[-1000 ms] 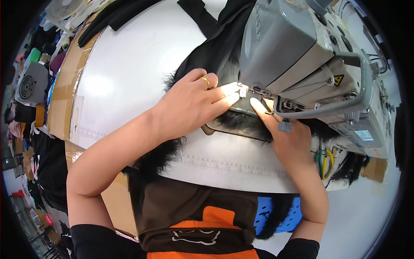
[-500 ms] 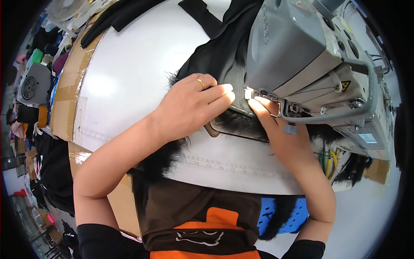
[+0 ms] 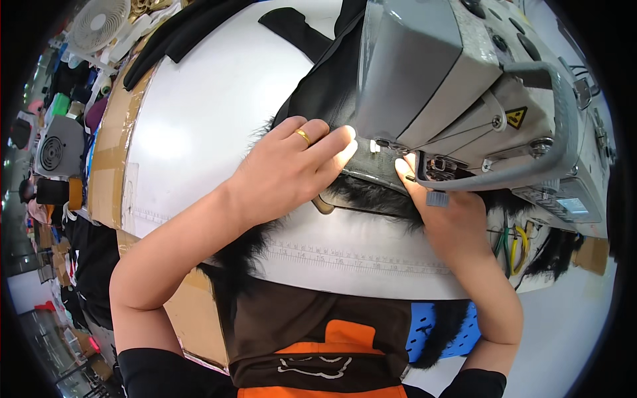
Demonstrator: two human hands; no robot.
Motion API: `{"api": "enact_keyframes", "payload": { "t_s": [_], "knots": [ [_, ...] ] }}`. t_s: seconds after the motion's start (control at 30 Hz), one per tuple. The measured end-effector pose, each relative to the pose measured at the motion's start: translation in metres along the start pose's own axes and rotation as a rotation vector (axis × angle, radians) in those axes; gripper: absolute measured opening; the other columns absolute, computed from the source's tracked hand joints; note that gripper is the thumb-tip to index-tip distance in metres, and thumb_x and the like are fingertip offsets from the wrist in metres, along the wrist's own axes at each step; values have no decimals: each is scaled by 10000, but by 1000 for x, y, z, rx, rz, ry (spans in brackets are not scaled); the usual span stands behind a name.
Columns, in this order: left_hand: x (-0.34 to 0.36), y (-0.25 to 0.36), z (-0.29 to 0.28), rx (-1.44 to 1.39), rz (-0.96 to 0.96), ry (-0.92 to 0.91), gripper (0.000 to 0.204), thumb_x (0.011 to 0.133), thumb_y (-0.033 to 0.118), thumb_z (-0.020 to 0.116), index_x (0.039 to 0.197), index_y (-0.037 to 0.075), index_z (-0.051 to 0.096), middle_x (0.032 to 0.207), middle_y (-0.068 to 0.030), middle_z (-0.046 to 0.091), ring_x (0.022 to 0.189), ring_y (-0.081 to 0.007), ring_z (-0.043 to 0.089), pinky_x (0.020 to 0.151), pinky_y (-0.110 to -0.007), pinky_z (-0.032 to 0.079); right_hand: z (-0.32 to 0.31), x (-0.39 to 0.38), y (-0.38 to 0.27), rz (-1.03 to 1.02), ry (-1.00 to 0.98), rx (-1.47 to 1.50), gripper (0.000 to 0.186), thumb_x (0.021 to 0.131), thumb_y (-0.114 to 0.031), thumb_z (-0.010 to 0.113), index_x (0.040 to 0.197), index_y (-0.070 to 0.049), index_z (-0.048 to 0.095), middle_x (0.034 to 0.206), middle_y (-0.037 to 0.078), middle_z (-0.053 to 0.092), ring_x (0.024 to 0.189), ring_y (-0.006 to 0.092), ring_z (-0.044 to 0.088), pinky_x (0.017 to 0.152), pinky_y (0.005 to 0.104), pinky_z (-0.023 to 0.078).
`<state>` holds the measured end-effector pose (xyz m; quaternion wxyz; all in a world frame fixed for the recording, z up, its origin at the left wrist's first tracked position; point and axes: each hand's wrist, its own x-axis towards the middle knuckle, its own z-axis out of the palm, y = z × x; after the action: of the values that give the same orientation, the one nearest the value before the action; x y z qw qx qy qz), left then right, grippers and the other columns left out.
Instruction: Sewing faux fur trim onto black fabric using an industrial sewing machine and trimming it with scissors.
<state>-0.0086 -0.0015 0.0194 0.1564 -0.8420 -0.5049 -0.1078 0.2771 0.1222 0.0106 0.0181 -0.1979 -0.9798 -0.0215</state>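
Observation:
A grey sewing machine [image 3: 415,73] stands over a black fabric piece [image 3: 326,99] trimmed with black fur [image 3: 368,192]. My left hand [image 3: 285,166], a gold ring on one finger, has its fingers curled closed on the fabric's left side, left of the presser foot [image 3: 375,145]. On the other side, my right hand [image 3: 454,219] holds the fabric close to the needle area. Its thumb lies along the fabric edge, while the machine head hides most of its other fingers. The machine's lamp lights the fabric between both hands.
A printed ruler [image 3: 345,261] runs along the white table's [image 3: 199,126] front edge. Yellow- and green-handled tools [image 3: 514,249] lie right of my right hand. Black cloth strips [image 3: 192,36] are at the back. A blue perforated basket [image 3: 424,331] sits below the table.
The view has shifted, so the machine appears farther left. My right thumb now sits a little farther right of the presser foot. My left hand keeps its grip on the fabric.

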Motion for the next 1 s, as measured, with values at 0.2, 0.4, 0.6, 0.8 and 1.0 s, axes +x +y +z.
{"api": "enact_keyframes", "payload": {
  "t_s": [0.2,0.4,0.6,0.8,1.0],
  "knots": [
    [-5,-3,1,-88,35,55,354,829,125,666,1173,48,696,1147,-55,634,1114,-248,599,935,-378,522,2,-2,-1,9,22,13,698,776,69,620,1435,-156,668,1414,44,685,1225,258,665,999,370,557],
    [-3,-3,6,-80,-59,57,341,833,119,657,1165,47,693,1247,-67,654,1133,-256,594,943,-381,520,0,-2,-1,1,14,2,716,767,81,618,1443,-151,661,1421,38,683,1231,253,667,985,371,565],
    [-4,3,8,-39,-38,-52,371,829,130,667,1187,35,685,1269,-79,669,1140,-259,596,940,-355,511,3,-6,2,25,108,65,721,730,84,637,1416,-138,676,1345,55,710,1146,297,698,919,392,598],
    [0,8,11,-120,-57,9,430,798,148,715,1207,23,674,1193,-77,686,1113,-263,608,921,-355,513,-11,-8,10,-23,154,10,452,820,-52,651,1262,-102,731,1316,57,722,955,257,724,733,364,614],
    [5,8,7,-140,-35,-32,531,706,199,801,1191,25,673,1068,-65,683,1089,-260,612,909,-360,511,-7,-13,13,3,176,-15,510,826,-13,625,1316,-112,724,1333,35,717,949,260,754,789,355,621]
  ]
}}
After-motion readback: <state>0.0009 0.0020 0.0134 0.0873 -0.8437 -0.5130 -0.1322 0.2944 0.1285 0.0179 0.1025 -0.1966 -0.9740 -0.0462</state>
